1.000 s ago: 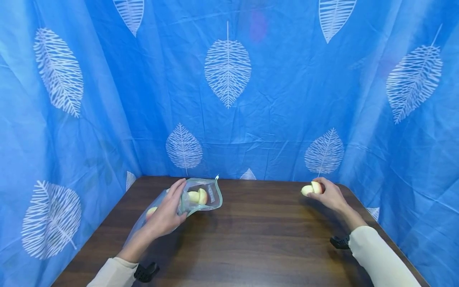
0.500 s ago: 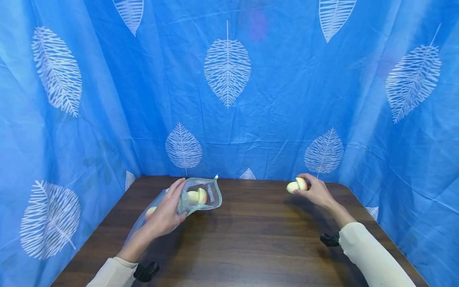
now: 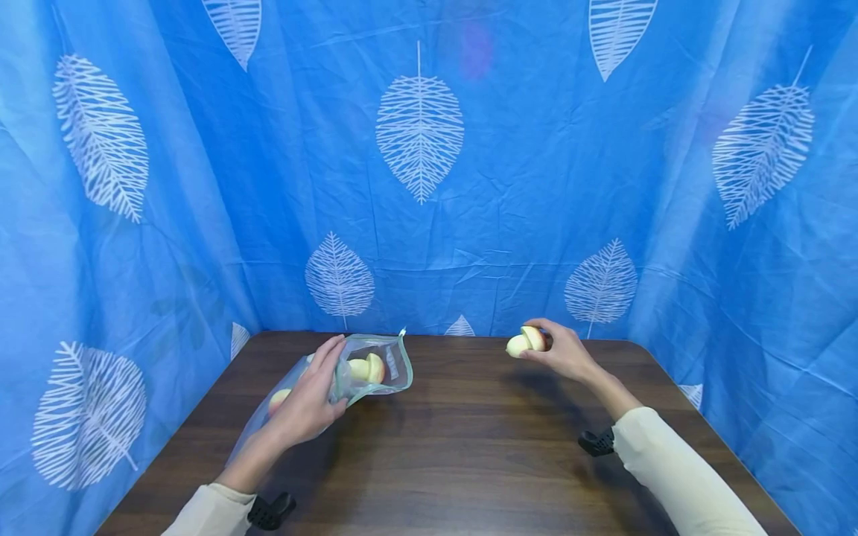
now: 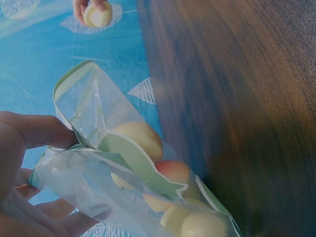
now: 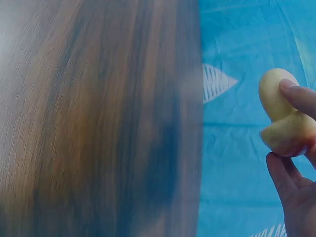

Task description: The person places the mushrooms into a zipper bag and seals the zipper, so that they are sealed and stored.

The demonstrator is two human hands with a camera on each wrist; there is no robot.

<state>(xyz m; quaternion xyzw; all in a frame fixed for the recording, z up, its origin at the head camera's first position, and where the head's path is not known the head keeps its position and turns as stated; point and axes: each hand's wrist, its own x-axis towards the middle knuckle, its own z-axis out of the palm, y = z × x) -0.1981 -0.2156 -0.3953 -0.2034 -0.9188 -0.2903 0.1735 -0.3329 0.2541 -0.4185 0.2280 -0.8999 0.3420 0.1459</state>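
My right hand (image 3: 566, 354) holds a toy mushroom (image 3: 526, 342) above the table, its fingers and thumb around the reddish cap. In the right wrist view the mushroom (image 5: 276, 96) shows a pale rounded stem and a cap with a red side. On the left, my left hand (image 3: 310, 400) grips a clear zip bag (image 4: 74, 185) with a pale green edge by the side of its mouth. The bag's mouth faces right and gapes. Several more mushrooms (image 3: 369, 368) lie inside it, partly covered by the hand in the head view.
A dark brown wooden table (image 3: 442, 454) lies under both hands. Blue curtain (image 3: 496, 186) with white leaf prints encloses the back and both sides. Black wrist straps (image 3: 271, 512) sit at the cuffs of the pale sleeves.
My right hand has carried the mushroom leftward, from the table's right side toward the bag. The left hand and the bag have stayed almost in place.
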